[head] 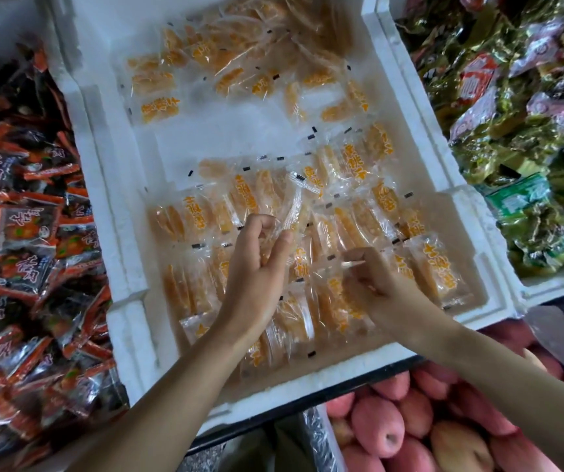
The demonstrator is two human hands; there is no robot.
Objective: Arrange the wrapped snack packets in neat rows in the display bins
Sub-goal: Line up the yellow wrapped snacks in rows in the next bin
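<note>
We are working over the white foam bin (117, 233). Our left hand (255, 267) is pinching a lifted packet (292, 212) between thumb and curled fingers, holding it just above the rows (198, 216). Our right hand (374, 287), close by at 3 o'clock of the left, is nipping the sealed edge of a second packet (352, 264) lying low among its neighbours.

The lifted packet is running roughly from 7 to 1 o'clock, its crimped end rising away from our knuckles. The rowed packets are lying closer to 11-to-5, so we are judging that it needs a small turn before it can sit flush. The left hand is the nearer one, since it is already holding the packet.

The bare bin floor (226, 134) is lying at 12 o'clock of both hands, and the loose packets (236, 63) are scattered beyond it.

The wrappers are clear, glossy, crinkly film with toothed seals, orange print and small black marks, and flat orange slices are showing inside. We are expecting them to be slippery and springy. The foam is looking grainy and soft-edged, and likely to dent.
</note>
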